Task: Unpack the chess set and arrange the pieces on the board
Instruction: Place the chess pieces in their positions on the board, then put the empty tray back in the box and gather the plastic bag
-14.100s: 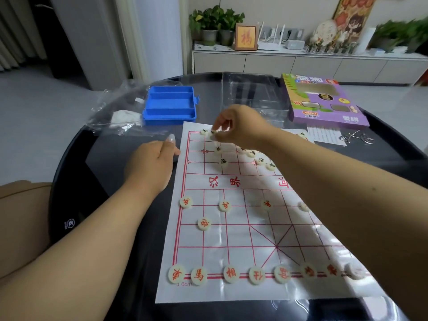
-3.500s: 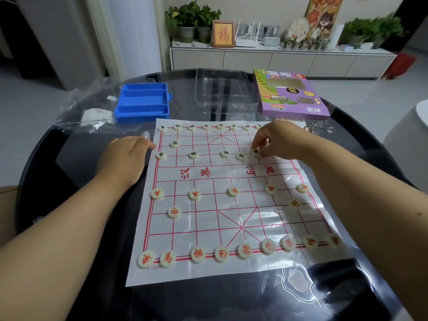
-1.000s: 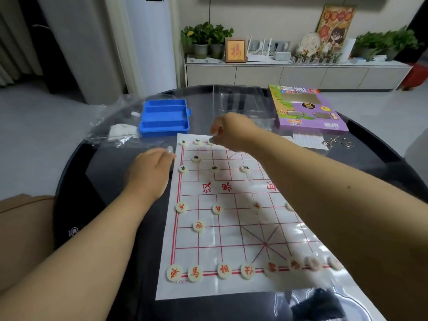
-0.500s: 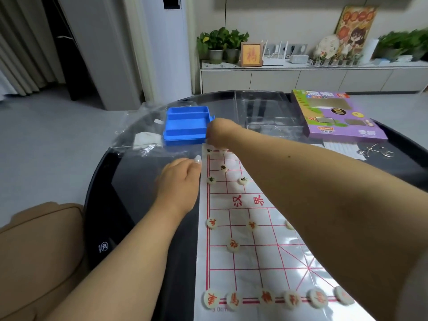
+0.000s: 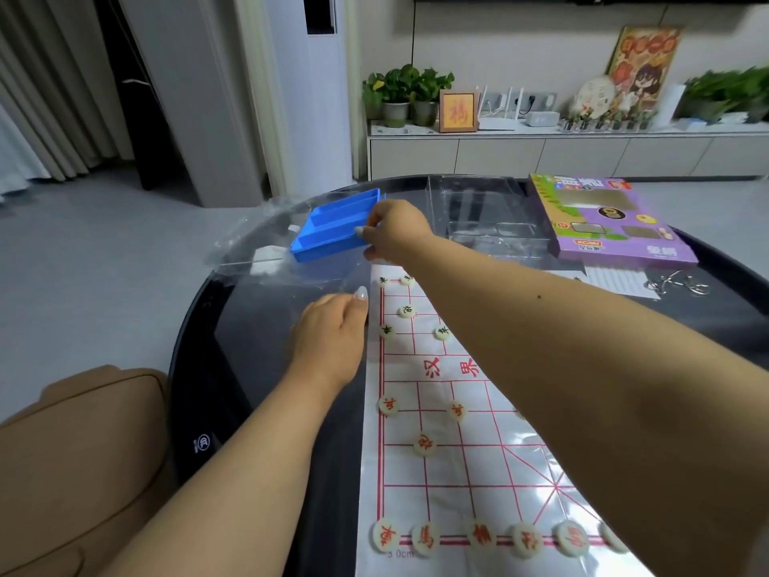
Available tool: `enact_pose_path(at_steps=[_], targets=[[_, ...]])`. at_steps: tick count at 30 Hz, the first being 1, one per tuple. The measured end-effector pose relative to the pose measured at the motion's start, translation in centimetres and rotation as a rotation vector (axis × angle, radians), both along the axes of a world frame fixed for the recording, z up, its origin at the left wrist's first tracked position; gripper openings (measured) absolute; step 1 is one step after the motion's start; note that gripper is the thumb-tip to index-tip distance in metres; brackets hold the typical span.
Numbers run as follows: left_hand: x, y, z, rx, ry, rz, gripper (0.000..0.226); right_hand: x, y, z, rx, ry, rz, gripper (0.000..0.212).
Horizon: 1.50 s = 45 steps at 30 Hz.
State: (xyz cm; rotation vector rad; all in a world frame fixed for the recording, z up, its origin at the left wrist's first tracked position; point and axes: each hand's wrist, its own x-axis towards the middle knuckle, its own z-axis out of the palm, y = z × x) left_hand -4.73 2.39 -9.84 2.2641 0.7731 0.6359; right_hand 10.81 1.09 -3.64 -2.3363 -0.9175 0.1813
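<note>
A white Chinese chess board sheet [image 5: 441,472] with red lines lies on the round black table [image 5: 249,326]. Round cream pieces stand on it: red-lettered ones [image 5: 424,539] along the near edge and middle, dark-lettered ones [image 5: 389,331] at the far end. My right hand [image 5: 395,233] reaches across the board and grips the right edge of the blue plastic tray [image 5: 333,226], which is tilted up off the table. My left hand [image 5: 331,335] rests on the table just left of the board, fingers relaxed. My right forearm hides the board's right half.
A clear plastic bag [image 5: 266,251] lies under and left of the tray. A clear plastic box insert [image 5: 482,214] and the purple game box [image 5: 603,218] sit at the far side, with paper and metal wire puzzles [image 5: 674,281] to the right. A tan seat [image 5: 83,451] stands at lower left.
My right hand moved from the board's far end to the blue tray, took hold of it and tilted it up. The view swung left. My left hand stayed put.
</note>
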Motion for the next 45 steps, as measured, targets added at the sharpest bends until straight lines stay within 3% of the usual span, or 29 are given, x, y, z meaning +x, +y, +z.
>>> enact_pose_path(at_steps=[3, 7, 9, 12, 23, 30, 33, 37, 42, 45], targets=[[-0.3, -0.1, 0.3, -0.1, -0.059, 0.017, 0.042, -1.3, -0.8, 0.0, 0.35, 0.312, -0.053, 0.017], [-0.7, 0.3, 0.0, -0.309, -0.187, 0.03, 0.048, -3.4, -2.4, 0.3, 0.566, 0.423, -0.061, 0.024], [-1.1, 0.3, 0.1, -0.415, -0.305, 0.057, 0.052, -4.6, -3.4, 0.9, 0.607, 0.425, -0.061, 0.024], [-2.1, -0.1, 1.5, -0.507, -0.488, 0.114, 0.032, -6.1, -5.2, 2.0, 0.647, 0.418, -0.046, 0.024], [-6.4, -4.5, 7.9, -1.042, -0.975, 0.014, 0.046, -13.2, -15.0, 5.2, 0.689, 0.391, -0.063, 0.014], [-9.7, -8.8, 8.9, -1.052, -0.914, -0.077, 0.073, -17.7, -20.9, 5.0, 0.608, 0.41, -0.099, 0.008], [-11.3, -10.8, 9.1, -1.031, -0.853, -0.177, 0.075, -18.7, -22.8, 5.1, 0.705, 0.466, -0.137, 0.027], [-13.3, -13.3, 8.7, -1.056, -0.727, -0.287, 0.073, -19.4, -25.5, 4.9, 0.836, 0.621, -0.235, 0.048], [-15.3, -15.8, 8.4, -1.038, -0.574, -0.401, 0.05, -20.5, -27.5, 4.6, 0.911, 0.751, -0.314, 0.035], [-16.5, -16.5, 8.4, -1.115, -0.567, -0.448, 0.051, -20.9, -28.1, 4.5, 1.011, 0.826, -0.312, 0.03]])
